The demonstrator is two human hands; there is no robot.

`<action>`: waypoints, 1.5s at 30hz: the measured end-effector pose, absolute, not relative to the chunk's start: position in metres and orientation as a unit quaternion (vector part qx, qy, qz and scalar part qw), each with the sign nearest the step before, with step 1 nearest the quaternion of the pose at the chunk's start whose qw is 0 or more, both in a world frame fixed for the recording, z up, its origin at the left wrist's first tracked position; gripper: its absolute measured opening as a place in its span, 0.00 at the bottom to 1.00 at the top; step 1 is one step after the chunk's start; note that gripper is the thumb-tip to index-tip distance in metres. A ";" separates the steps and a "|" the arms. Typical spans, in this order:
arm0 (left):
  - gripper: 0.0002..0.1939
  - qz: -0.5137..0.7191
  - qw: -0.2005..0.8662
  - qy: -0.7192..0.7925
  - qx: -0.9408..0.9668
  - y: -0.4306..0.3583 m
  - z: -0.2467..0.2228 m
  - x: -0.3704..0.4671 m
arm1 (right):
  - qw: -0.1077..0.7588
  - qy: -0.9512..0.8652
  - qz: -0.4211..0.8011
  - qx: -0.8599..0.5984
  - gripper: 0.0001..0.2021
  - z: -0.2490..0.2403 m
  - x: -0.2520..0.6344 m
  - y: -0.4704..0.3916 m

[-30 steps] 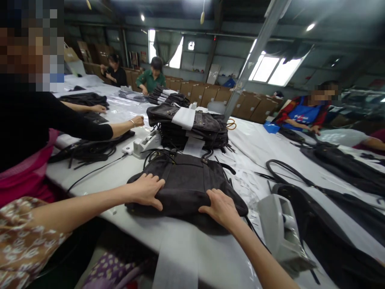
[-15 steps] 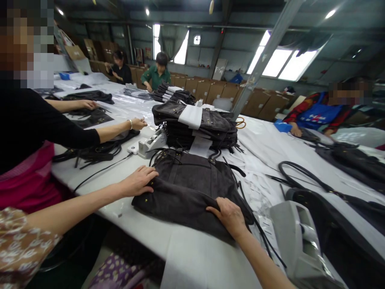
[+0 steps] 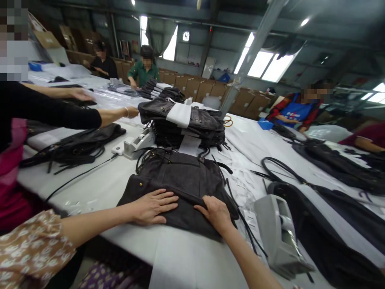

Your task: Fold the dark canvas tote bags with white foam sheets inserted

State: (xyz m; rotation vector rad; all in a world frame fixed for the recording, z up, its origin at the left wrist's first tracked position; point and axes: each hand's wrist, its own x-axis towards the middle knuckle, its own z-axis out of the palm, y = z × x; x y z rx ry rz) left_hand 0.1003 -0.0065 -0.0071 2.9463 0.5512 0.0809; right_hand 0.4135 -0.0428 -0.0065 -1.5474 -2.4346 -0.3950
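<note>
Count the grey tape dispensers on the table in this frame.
2. One tape dispenser sits at the near right, beside the dark bag under both hands; the other dispenser sits left of the stacked bags. More may be hidden behind piles.

Daylight blows out the windows (image 3: pixel 264 64) at the back and small ceiling lamps (image 3: pixel 304 21) add glare, leaving the hall dim and the white table (image 3: pixel 192 257) evenly lit with soft shadows, while wide-angle distortion bends and smears the edges.
</note>
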 end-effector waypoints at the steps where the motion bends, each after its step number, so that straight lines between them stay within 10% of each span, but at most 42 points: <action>1: 0.33 0.034 0.062 0.183 0.981 -0.010 -0.005 0.102 | 0.121 -0.828 -0.140 -0.529 0.20 -0.008 0.414 -0.043; 9: 0.29 0.037 -0.001 0.355 0.934 -0.007 0.044 0.187 | 0.170 -0.825 -0.140 -0.521 0.18 -0.006 0.413 -0.044; 14: 0.14 0.034 0.004 0.305 0.952 0.021 0.046 0.204 | 0.253 -0.843 -0.163 -0.447 0.12 0.014 0.399 -0.083; 24: 0.12 0.216 -0.141 0.186 0.948 -0.014 0.000 0.188 | 0.232 -0.789 -0.045 -0.567 0.19 -0.039 0.391 -0.074; 32: 0.09 0.287 -0.148 0.208 0.923 -0.007 0.000 0.183 | 0.255 -0.808 -0.018 -0.532 0.06 -0.012 0.403 -0.101; 40: 0.08 0.225 -0.130 0.205 0.944 -0.015 0.028 0.182 | 0.086 -0.780 -0.110 -0.610 0.37 0.052 0.428 -0.095; 45: 0.32 0.018 -0.104 0.324 0.940 -0.021 0.073 0.121 | 0.050 -0.774 -0.110 -0.621 0.37 0.046 0.434 -0.082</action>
